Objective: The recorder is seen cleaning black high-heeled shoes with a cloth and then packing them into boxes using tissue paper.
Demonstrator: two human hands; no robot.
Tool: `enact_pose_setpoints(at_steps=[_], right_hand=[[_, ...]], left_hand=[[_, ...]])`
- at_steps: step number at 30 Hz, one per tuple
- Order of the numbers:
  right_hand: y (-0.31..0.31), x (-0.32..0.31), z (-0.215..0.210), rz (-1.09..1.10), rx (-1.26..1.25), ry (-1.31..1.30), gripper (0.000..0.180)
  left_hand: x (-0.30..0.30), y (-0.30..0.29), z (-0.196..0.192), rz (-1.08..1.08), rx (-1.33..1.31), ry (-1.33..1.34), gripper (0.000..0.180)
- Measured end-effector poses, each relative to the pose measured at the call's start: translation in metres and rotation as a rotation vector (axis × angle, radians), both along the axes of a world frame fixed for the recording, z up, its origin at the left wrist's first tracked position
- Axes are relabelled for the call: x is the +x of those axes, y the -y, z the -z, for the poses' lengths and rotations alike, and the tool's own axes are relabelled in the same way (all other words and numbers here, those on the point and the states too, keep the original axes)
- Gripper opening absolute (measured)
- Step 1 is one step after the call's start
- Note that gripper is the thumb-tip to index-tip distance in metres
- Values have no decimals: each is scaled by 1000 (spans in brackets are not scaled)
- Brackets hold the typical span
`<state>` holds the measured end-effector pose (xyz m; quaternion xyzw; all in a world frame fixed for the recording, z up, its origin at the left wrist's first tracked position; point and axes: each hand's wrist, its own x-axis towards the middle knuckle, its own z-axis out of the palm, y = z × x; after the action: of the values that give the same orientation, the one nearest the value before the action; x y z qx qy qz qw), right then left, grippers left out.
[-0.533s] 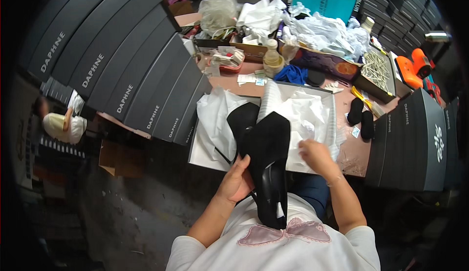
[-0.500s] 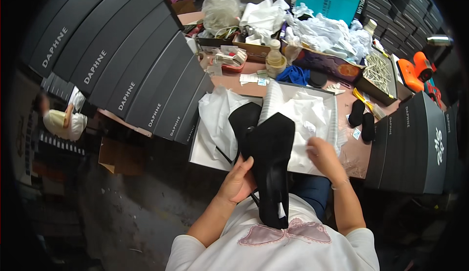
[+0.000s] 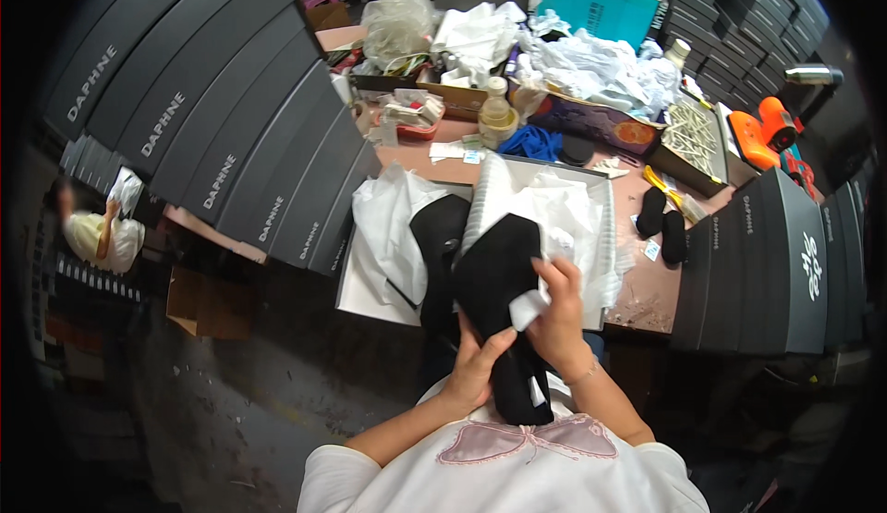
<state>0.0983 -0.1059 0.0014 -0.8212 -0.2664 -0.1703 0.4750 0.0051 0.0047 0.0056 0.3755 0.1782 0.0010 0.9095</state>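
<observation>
My left hand [image 3: 476, 370] grips a tall black shoe [image 3: 494, 277] from below and holds it upright over my lap. My right hand [image 3: 561, 314] presses against the shoe's right side and pinches a small white paper piece [image 3: 528, 310]. A second black shoe [image 3: 437, 236] lies just behind and to the left, on white tissue paper [image 3: 383, 236]. Behind both stands an open white shoe box [image 3: 605, 236] lined with crumpled tissue.
Rows of dark shoe boxes [image 3: 231, 134] are stacked at the left, more [image 3: 781, 263] at the right. The brown table [image 3: 647, 300] holds plastic bags, a blue cloth [image 3: 531, 141], a jar [image 3: 497, 120], black inserts [image 3: 661, 222] and an orange tool [image 3: 762, 134]. Another person [image 3: 97, 231] sits far left.
My right hand has come off the tissue in the box and now rests on the shoe with a small white paper piece in it. The shoe has tilted slightly right.
</observation>
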Motion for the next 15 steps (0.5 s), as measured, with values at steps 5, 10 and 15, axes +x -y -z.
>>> enact_pose_setpoints(at_steps=[5, 10, 15], right_hand=[[-18, 25, -2, -166, -329, -92, 83], [43, 88, 10, -368, -311, -357, 73], [52, 129, 96, -60, -775, -162, 42]], left_hand=[[1, 5, -3, -46, -87, -22, 68], [3, -23, 32, -49, -266, -260, 50], [17, -27, 13, 41, -350, -268, 57]])
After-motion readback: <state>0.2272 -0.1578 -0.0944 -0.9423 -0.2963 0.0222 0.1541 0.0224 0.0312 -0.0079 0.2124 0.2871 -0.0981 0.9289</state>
